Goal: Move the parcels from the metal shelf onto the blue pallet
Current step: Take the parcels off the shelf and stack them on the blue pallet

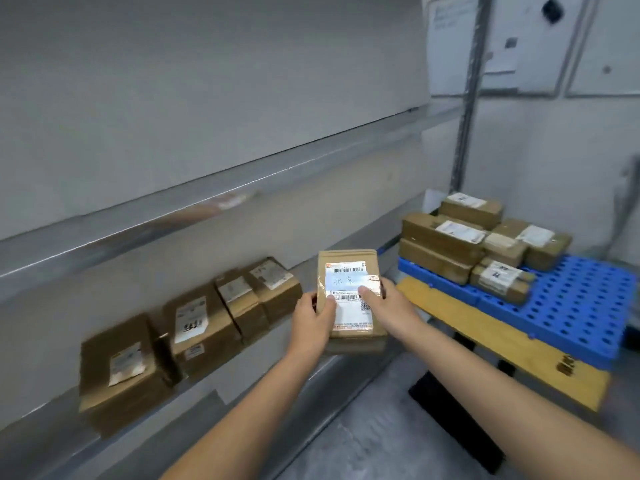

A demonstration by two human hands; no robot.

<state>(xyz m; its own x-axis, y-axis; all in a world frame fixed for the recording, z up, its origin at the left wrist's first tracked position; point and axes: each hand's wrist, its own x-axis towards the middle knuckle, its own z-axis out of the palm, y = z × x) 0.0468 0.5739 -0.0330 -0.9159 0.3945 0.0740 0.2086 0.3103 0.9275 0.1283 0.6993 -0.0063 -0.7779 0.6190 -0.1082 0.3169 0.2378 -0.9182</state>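
Both hands' grip (313, 323) (384, 306) clasps parcel (349, 299); blue pallet (571, 306) carries several parcels.

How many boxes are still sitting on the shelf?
4, in a row on the metal shelf: a big one at the left, then and at the right. Any behind them would be hidden.

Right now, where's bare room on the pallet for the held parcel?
Free: the blue pallet's near and right holed area, right of the stacked parcels. Crowded: its far left corner. Both hands grip the held parcel.
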